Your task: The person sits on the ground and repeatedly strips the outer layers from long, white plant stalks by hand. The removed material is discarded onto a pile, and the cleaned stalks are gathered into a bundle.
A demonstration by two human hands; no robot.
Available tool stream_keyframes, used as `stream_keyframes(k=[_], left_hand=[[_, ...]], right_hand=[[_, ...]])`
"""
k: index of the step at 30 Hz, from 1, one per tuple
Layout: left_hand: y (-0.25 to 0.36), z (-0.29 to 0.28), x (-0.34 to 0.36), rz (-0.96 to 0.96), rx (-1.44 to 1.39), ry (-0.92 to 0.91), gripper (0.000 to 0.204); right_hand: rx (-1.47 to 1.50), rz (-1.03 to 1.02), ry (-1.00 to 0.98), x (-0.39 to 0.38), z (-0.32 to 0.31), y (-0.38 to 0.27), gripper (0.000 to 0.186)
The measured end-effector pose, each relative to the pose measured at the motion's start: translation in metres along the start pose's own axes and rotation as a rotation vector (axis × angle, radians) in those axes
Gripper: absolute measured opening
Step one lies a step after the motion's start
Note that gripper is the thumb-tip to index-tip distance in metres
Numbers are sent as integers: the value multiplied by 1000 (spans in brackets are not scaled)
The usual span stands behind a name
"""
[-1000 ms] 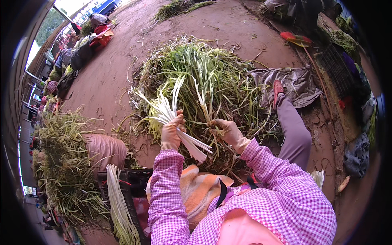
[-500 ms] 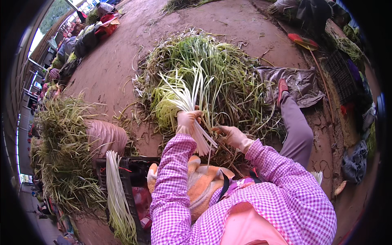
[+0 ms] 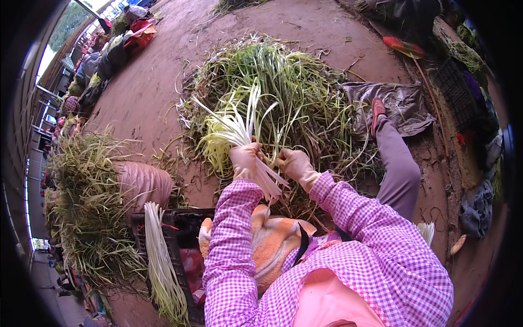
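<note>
Only one view here, the head camera looking straight down, so everything curves toward the edges.

The left hand (image 3: 244,159), in a pale glove, is closed tight around a bunch of green onions (image 3: 235,126): white stalks fanning up and to the left out of the fist, with the root ends poking out below the hand toward the person's lap. The right hand (image 3: 293,163), gloved too, sits just beside it, fingers curled in on a thin stalk or two at the edge of the bunch. Can't really tell how firm that grip is, the fingers are bunched up and small.

Both hands hover right over the big heap of loose green onions (image 3: 294,87) spread on the reddish dirt floor (image 3: 158,82), so the bunch is basically held in front of that pile. Pink checked sleeves (image 3: 234,240) come up from the bottom, and an orange cloth (image 3: 272,240) lies across the lap.

Other stuff around: a black crate (image 3: 182,256) at lower left with a neat bundle of cleaned white stalks (image 3: 158,250) lying along it, a mound of trimmed waste leaves (image 3: 87,201) beyond that, the person's outstretched leg (image 3: 397,163) ending in a red shoe (image 3: 377,109) on a grey sack (image 3: 406,98), and a red broom (image 3: 403,48) up at the top right.
</note>
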State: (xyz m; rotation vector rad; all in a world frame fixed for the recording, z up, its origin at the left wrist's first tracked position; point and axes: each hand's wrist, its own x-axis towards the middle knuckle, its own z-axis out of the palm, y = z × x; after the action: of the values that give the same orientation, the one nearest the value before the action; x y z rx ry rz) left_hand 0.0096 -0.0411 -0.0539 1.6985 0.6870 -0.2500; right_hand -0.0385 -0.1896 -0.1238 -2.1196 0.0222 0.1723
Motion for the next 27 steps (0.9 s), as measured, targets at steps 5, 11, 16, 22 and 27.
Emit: stream_keyframes(k=[5,11,16,22,27], left_hand=[[13,-2,-5,-75,-14,1,16],[29,-31,-4,106,-321,-16,19],[25,-44,1,73,-213,-139,16],[30,-39,-6,102,-237,-191,19],[22,-38,-3,135,-304,-82,13]], right_hand=[[-544,-25,-51,-39,6,122,22],[-907,427,-392,-32,-54,184,23],[-143,304,-75,-18,-71,92,22],[-120,-512,-175,0,-22,-10,40],[-542,-293,-433,10,-6,-5,21]])
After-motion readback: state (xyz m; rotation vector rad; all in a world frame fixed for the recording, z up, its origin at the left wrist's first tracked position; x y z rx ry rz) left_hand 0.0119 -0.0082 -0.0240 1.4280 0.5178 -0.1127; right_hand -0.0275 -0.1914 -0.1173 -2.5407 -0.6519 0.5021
